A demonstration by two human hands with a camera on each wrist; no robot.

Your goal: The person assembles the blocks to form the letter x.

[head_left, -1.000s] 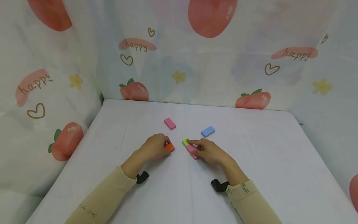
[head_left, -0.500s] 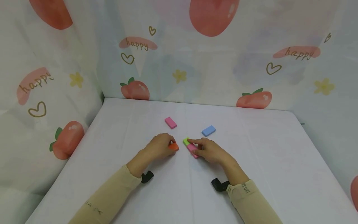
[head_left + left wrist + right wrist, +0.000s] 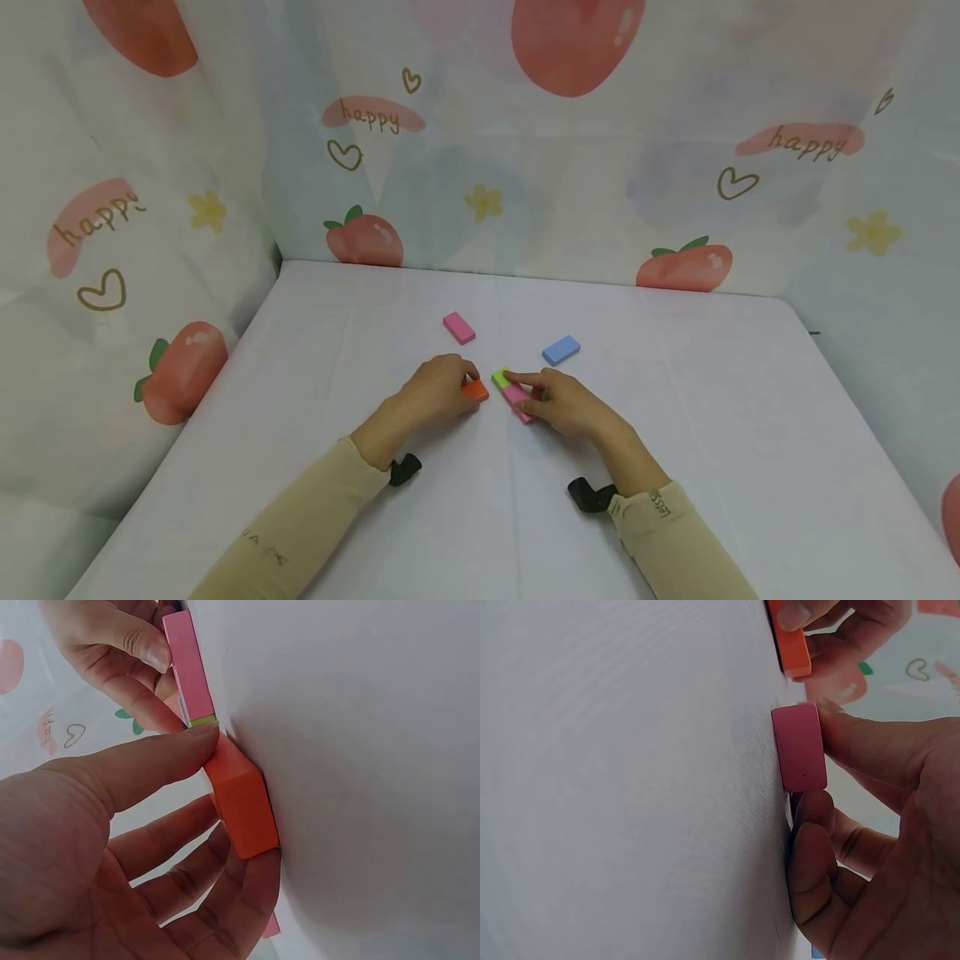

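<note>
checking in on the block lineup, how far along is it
Done: a green block and a pink block lie end to end under the right hand. In hand: the left hand grips an orange block close beside the green one. Left: a second pink block and a blue block lie apart, untouched.

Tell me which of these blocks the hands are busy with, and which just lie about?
In hand:
- small orange rectangular block, gripped by left hand
- pink block and green block, end to end under right hand

Lying about:
- separate pink block
- blue block
</note>
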